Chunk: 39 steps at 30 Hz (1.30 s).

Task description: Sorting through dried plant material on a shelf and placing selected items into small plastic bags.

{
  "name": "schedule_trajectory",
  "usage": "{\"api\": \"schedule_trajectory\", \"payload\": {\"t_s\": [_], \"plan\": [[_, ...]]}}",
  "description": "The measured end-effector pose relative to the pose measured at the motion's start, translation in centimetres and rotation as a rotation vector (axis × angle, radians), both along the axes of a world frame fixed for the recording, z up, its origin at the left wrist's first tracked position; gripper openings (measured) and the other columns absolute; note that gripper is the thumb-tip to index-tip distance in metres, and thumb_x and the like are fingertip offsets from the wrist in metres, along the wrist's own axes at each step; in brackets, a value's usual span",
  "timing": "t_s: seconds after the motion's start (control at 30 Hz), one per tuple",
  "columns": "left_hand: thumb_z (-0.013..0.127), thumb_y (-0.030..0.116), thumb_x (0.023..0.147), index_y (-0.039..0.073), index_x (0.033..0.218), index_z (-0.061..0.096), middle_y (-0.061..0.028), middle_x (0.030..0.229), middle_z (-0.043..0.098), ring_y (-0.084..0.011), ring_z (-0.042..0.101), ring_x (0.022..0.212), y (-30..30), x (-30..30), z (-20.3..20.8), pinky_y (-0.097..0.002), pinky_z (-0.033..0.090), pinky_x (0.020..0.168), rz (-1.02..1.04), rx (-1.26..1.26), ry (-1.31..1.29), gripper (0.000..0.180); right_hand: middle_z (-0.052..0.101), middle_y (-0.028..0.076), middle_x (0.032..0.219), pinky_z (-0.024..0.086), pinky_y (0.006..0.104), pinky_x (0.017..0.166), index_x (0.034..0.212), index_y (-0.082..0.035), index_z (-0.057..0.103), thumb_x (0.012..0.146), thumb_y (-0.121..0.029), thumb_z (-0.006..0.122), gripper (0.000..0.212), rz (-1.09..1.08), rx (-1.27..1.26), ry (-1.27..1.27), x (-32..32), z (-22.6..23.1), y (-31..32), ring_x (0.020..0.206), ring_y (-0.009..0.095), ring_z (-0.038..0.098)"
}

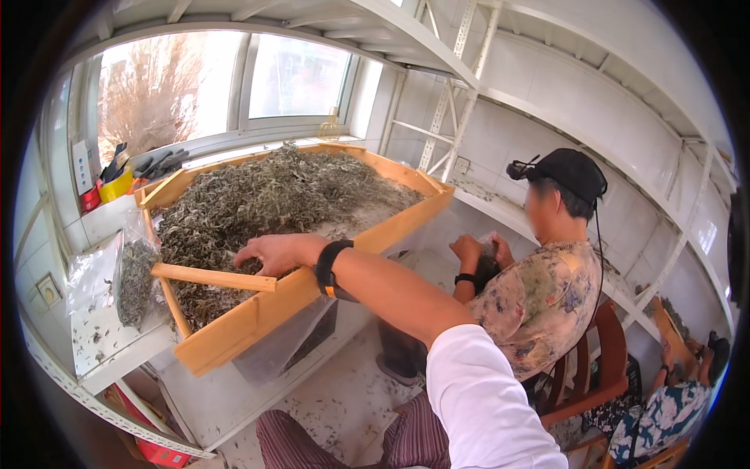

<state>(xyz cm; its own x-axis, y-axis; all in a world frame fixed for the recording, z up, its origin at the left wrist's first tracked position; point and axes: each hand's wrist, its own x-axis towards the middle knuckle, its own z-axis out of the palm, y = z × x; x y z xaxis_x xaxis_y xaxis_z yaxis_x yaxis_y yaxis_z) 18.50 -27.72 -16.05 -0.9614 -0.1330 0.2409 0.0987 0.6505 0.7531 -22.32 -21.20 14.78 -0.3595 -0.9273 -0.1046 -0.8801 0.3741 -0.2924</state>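
Observation:
Over the near edge of a wooden tray [312,301] reaches my right hand [277,254], a black strap round its wrist. Its fingers are bent and somewhat apart at the surface of the dried, grey-green leaves [258,184] heaped in the tray. Nothing plainly shows in them. Just below the fingers a wooden slat [215,277] spans the tray's near left corner. To the left of the tray stands a clear plastic bag [138,281] partly filled with similar dried leaves. My left hand is out of view.
Beside me on the right a person [539,266] in a patterned top handles a bag of dark material. Another person [664,414] sits farther right. A yellow container [117,186] and dark gloves [162,164] lie near the window. White shelving [437,47] hangs overhead; leaf bits litter the floor.

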Motion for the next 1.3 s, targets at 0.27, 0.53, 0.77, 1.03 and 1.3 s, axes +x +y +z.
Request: {"api": "schedule_trajectory", "payload": {"t_s": [0.27, 0.53, 0.77, 1.03, 1.3], "plan": [[0.051, -0.001, 0.081, 0.0, 0.097, 0.062, -0.0175, 0.097, 0.062, -0.0363, 0.061, 0.086, 0.3, 0.3, 1.5, -0.0382, 0.049, 0.073, 0.034, 0.035, -0.03, 0.019, 0.066, 0.009, 0.092, 0.047, 0.0366, 0.067, 0.108, -0.012, 0.067, 0.07, -0.017, 0.07, 0.038, -0.116, 0.091, -0.188, 1.5, 0.9, 0.3, 0.077, 0.023, 0.06], [0.051, -0.001, 0.082, -0.003, 0.095, 0.062, -0.0191, 0.093, 0.061, -0.0376, 0.06, 0.083, 0.2, 0.3, 0.6, -0.0375, 0.048, 0.07, 0.022, 0.055, 0.03, 0.017, 0.065, 0.01, 0.089, 0.047, 0.0368, 0.066, 0.102, -0.01, 0.066, 0.068, -0.011, 0.069, 0.034, -0.216, 0.067, -0.181, -0.3, 1.0, 2.0, 0.078, 0.023, 0.061], [0.05, -0.001, 0.082, -0.003, 0.096, 0.061, -0.0199, 0.091, 0.061, -0.0372, 0.06, 0.081, 0.0, 0.4, -0.3, -0.0382, 0.048, 0.069, 0.013, -0.048, 0.056, 0.018, 0.063, 0.011, 0.101, 0.047, 0.0371, 0.074, 0.111, -0.011, 0.063, 0.068, -0.013, 0.07, 0.043, -0.216, 0.06, -0.123, -1.2, 0.3, 2.3, 0.09, 0.025, 0.06], [0.051, -0.003, 0.081, -0.003, 0.096, 0.062, -0.0195, 0.09, 0.061, -0.0369, 0.06, 0.08, 0.2, 0.5, 0.2, -0.038, 0.049, 0.068, 0.037, -0.015, 0.042, 0.019, 0.053, 0.01, 0.126, 0.043, 0.0426, 0.091, 0.124, -0.012, 0.055, 0.07, -0.052, 0.067, 0.068, -0.218, 0.107, -0.093, -1.5, 2.5, 1.9, 0.112, 0.029, 0.052], [0.053, -0.002, 0.082, -0.004, 0.092, 0.062, -0.02, 0.091, 0.063, -0.0369, 0.061, 0.081, 0.3, 0.7, 1.5, -0.0378, 0.049, 0.069, 0.031, -0.047, 0.071, 0.013, 0.041, 0.003, 0.14, 0.04, 0.0425, 0.096, 0.136, -0.021, 0.043, 0.075, -0.061, 0.055, 0.074, -0.425, 0.311, 0.051, 0.3, 0.2, 1.3, 0.123, 0.026, 0.045]]}}
